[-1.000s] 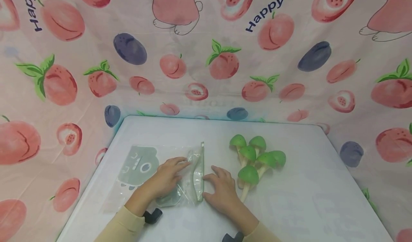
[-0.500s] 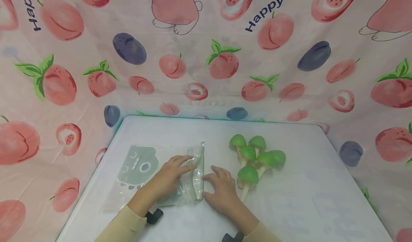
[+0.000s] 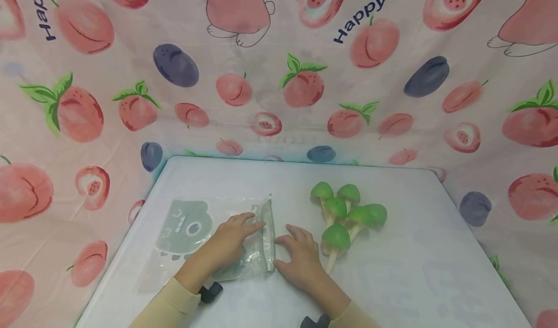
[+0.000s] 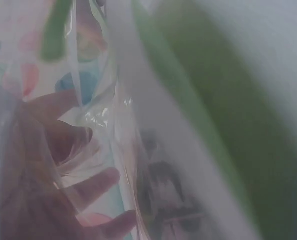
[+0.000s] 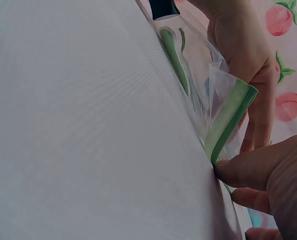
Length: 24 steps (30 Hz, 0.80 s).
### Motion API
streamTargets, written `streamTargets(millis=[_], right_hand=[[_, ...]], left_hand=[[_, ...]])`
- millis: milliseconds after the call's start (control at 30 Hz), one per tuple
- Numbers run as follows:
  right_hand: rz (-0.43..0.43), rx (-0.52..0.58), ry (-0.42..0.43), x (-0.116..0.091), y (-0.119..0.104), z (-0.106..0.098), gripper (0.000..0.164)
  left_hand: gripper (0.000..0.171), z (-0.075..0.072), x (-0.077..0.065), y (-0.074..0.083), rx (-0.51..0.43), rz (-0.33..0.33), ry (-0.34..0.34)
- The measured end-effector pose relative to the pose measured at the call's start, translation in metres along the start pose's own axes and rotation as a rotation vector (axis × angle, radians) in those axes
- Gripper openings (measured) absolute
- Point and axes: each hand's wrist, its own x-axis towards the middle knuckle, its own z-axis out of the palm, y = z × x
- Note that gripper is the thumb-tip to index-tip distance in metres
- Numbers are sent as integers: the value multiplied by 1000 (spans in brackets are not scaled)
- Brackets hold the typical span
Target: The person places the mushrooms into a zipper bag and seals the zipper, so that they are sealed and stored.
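Note:
A clear zip bag (image 3: pixel 148 270) with a pale green cartoon print lies flat on the white table in the head view. Its green zip edge (image 3: pixel 269 231) runs along the right side, and the plastic there is slightly raised. Across the bag stretches my left hand (image 3: pixel 231 241), fingers extended and touching the plastic just short of the zip. At the zip's lower end rests my right hand (image 3: pixel 301 257), thumb and forefinger apart against the edge. The right wrist view shows that thumb (image 5: pixel 243 165) touching the green strip (image 5: pixel 233 117).
Several green-capped mushrooms (image 3: pixel 336 236) with pale stems lie in a cluster just right of my right hand. The white table (image 3: pixel 436 250) reaches back to a fruit-printed cloth (image 3: pixel 270 76). Black wrist devices (image 3: pixel 211 292) sit on both wrists.
The bag has shifted slightly left, and its zip edge now leans left at the top. My left fingers have moved a little right over the plastic. My right hand has stayed put.

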Motion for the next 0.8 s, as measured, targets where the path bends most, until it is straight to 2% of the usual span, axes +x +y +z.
streamTargets(millis=[233,433,567,800], right_hand=[[-19,-9,14,1,2,1,46],[-15,-7,10,1,2,2,46],[-17,-15,9,1,1,2,47],[-36,-14,-23,4,-2,-1,49]], left_hand=[[92,5,3,2,46,-36,-11],[88,8,3,3,79,-36,-21],[81,9,3,4,109,-20,-21],[55,8,3,6,104,-2,-8]])
